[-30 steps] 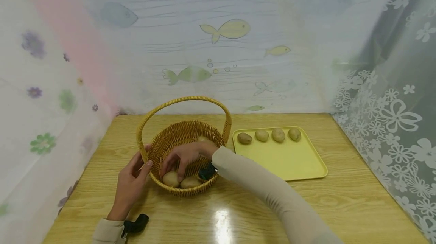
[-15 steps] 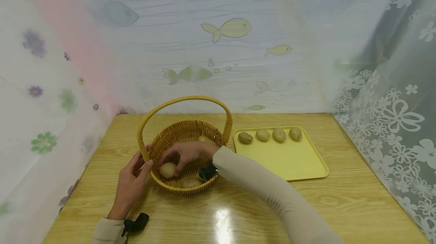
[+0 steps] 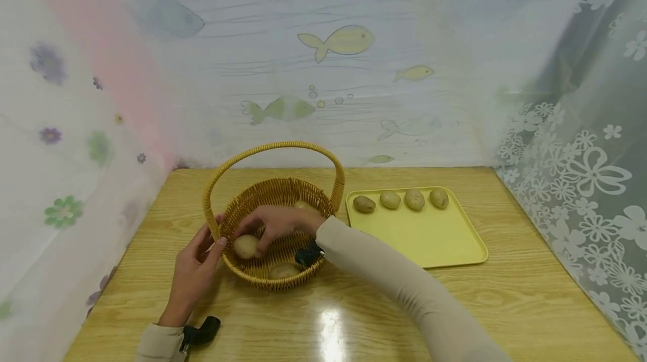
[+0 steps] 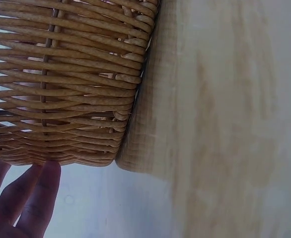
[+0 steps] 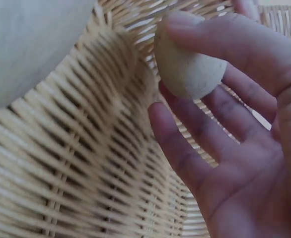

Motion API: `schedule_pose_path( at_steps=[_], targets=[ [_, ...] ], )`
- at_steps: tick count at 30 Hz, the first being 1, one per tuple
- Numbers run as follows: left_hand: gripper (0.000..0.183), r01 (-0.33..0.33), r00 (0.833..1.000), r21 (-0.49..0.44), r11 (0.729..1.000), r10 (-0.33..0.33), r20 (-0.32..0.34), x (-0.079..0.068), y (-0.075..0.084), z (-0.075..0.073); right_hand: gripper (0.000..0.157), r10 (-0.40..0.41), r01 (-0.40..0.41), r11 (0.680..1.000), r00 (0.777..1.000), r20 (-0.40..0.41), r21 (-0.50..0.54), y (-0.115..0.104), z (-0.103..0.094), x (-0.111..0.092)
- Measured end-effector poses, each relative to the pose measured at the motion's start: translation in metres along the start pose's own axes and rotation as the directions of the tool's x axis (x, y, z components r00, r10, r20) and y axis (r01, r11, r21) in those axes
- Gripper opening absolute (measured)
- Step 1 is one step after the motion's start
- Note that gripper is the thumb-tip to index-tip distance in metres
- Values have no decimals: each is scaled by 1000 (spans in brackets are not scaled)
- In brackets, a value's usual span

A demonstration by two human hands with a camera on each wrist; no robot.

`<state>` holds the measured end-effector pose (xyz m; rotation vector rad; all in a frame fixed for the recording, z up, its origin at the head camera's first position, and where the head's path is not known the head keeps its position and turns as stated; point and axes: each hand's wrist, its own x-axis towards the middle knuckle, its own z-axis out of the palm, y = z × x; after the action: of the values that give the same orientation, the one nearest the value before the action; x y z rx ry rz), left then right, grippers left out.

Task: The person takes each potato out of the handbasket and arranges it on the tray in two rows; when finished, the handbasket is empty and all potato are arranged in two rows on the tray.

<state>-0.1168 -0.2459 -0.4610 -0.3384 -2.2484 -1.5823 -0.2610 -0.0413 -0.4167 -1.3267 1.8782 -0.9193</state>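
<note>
In the head view, my left hand (image 3: pixel 193 266) holds the wicker basket (image 3: pixel 268 191) at its left side, thumb over the base of the tall handle. The left wrist view has several fingertips (image 4: pixel 43 193) against the outer weave. Inside the basket, my right hand (image 3: pixel 275 224) pinches a potato (image 3: pixel 245 247) between thumb and fingers, near the left wall. Seen from the right wrist, this potato (image 5: pixel 190 67) sits between thumb and fingertips, above the woven wall. Another potato (image 3: pixel 284 270) lies at the basket's front, and one more (image 3: pixel 305 205) shows partly at the back right.
Right of the basket lies a yellow tray (image 3: pixel 419 238) with several potatoes (image 3: pixel 390 200) in a row along its far edge. All stand on a wooden table (image 3: pixel 273 322). Patterned curtains (image 3: pixel 242 70) enclose the back and sides.
The right hand's potato has come up from the basket's front and shifted slightly left and back, away from the potato beside it. The left hand has stayed on the basket.
</note>
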Motion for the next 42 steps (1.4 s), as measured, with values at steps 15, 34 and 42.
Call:
schedule_pose_path(
  at_steps=[15, 34, 42],
  targets=[
    [46, 30, 1000, 9, 1000, -30, 1, -1, 2, -2, 57, -59, 76, 988, 990, -124, 137, -19, -7, -16],
    [46, 81, 996, -43, 996, -82, -38, 1, 4, -10, 61, -37, 56, 995, 972, -232, 80, -28, -18, -46],
    [46, 138, 985, -75, 988, -145, -96, 0, 6, -12, 61, -48, 72, 994, 963, -267, 82, -30, -22, -55]
  ],
)
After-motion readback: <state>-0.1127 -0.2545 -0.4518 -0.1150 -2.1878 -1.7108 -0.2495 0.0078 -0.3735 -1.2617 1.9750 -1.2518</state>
